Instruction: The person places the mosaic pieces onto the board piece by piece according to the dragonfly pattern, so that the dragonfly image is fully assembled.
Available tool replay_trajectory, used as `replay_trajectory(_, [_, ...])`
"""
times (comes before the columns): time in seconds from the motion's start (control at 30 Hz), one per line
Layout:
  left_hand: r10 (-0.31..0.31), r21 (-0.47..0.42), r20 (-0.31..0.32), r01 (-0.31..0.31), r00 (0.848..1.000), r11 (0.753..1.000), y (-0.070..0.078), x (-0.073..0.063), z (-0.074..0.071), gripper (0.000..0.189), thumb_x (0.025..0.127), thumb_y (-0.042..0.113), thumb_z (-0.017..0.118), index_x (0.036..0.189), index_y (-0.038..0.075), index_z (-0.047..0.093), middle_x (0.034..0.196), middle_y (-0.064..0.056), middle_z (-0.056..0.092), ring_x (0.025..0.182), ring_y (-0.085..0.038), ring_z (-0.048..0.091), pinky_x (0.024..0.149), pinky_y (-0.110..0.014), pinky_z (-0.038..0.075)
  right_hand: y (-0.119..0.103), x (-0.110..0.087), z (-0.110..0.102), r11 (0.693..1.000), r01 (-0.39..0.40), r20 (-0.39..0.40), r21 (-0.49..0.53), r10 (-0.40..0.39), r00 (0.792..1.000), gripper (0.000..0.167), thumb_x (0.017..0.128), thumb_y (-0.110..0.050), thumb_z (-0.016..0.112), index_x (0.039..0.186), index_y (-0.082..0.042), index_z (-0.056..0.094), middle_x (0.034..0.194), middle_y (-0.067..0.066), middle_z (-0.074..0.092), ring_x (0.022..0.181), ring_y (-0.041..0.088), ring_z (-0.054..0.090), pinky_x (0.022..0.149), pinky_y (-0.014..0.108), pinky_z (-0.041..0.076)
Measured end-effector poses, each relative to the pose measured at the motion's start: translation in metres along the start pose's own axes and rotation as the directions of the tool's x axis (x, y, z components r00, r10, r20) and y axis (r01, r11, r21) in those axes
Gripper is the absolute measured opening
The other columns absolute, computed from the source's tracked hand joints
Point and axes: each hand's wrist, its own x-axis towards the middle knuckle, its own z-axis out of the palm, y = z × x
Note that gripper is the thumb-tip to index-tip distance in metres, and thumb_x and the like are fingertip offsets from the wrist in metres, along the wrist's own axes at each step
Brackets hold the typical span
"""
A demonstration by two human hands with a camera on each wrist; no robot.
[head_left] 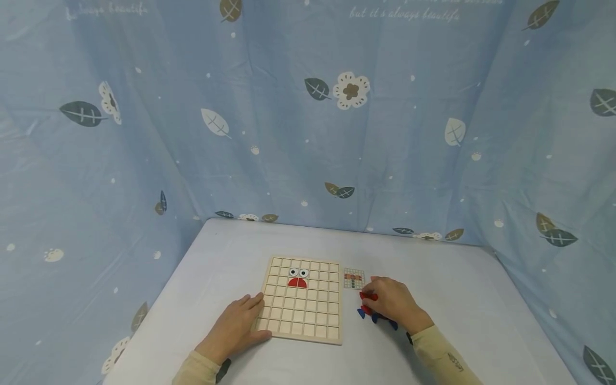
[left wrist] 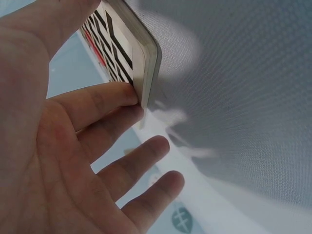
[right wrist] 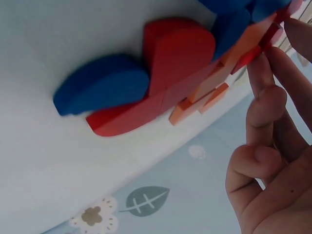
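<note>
A square wooden grid board (head_left: pixel 299 305) lies on the table; near its top are two eye tiles (head_left: pixel 299 272) over two red quarter-round pieces (head_left: pixel 297 282). My left hand (head_left: pixel 238 327) rests at the board's left edge, its fingers fairly straight. In the left wrist view the index and middle fingertips touch the board's side (left wrist: pixel 146 73), while the other two fingers are free. Right of the board, my right hand (head_left: pixel 392 302) reaches over a pile of coloured pieces, pinching a red piece (right wrist: pixel 247 59) between thumb and fingertips.
A small pattern card (head_left: pixel 354 278) lies between the board and the pile. Blue pieces (right wrist: pixel 105 83), red rounded pieces (right wrist: pixel 178 53) and orange pieces (right wrist: pixel 200 100) crowd together under the right hand. A blue patterned curtain (head_left: pixel 289 133) surrounds the white table (head_left: pixel 433 278).
</note>
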Motion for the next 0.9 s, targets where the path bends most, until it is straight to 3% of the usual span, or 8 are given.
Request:
replay_trajectory(0.23, [-0.007,0.002,0.01,0.007,1.0,1.0,0.001,0.0,0.0,0.079,0.085,0.05,0.077,0.135,-0.008,0.059,0.145,-0.022,0.054,0.13,-0.047,0.051,0.106,-0.059,0.045,0.001,0.001,-0.003,1.0,0.007,0.04,0.03,-0.008,0.999,0.019,0.081,-0.023,0.086,0.098,-0.016,0.081,0.101,-0.001,0.076,0.116,0.027,0.066,0.083,0.044,0.061])
replay_trajectory(0.4, [-0.01,0.002,0.02,0.01,1.0,1.0,0.0,0.001,0.0,0.079,0.085,0.05,0.077,0.136,-0.008,0.059,0.146,-0.021,0.054,0.131,-0.047,0.051,0.106,-0.059,0.045,0.002,0.001,-0.003,0.998,0.011,0.033,0.054,-0.013,0.999,0.017,0.081,-0.022,0.085,0.096,-0.015,0.081,0.096,-0.002,0.076,0.121,0.028,0.063,0.091,0.046,0.059])
replay_trajectory(0.5, [-0.013,0.003,0.021,0.013,1.0,1.0,0.0,0.001,0.0,0.079,0.085,0.051,0.078,0.135,-0.007,0.06,0.146,-0.021,0.054,0.131,-0.046,0.051,0.106,-0.059,0.045,0.002,0.002,-0.003,0.997,0.02,0.022,0.073,-0.022,1.0,0.016,0.08,-0.021,0.085,0.093,-0.014,0.079,0.09,-0.006,0.073,0.1,0.02,0.068,0.081,0.038,0.061])
replay_trajectory(0.63, [-0.017,0.005,0.024,0.016,1.0,1.0,0.0,0.001,0.0,0.079,0.085,0.051,0.077,0.135,-0.007,0.06,0.145,-0.021,0.054,0.131,-0.046,0.051,0.106,-0.059,0.045,0.001,0.003,-0.002,0.995,0.051,-0.027,0.087,-0.049,0.998,0.014,0.081,-0.021,0.085,0.091,-0.015,0.077,0.084,-0.01,0.066,0.072,0.007,0.057,0.063,0.026,0.055])
replay_trajectory(0.9, [-0.02,-0.006,0.02,0.02,1.0,1.0,0.0,0.0,0.0,0.079,0.085,0.05,0.077,0.135,-0.008,0.06,0.145,-0.021,0.054,0.131,-0.047,0.05,0.106,-0.06,0.045,-0.009,0.007,0.001,0.988,0.141,-0.16,0.063,-0.129,0.979,0.023,0.079,-0.026,0.087,0.098,-0.018,0.077,0.09,-0.011,0.067,0.078,0.007,0.062,0.068,0.027,0.058])
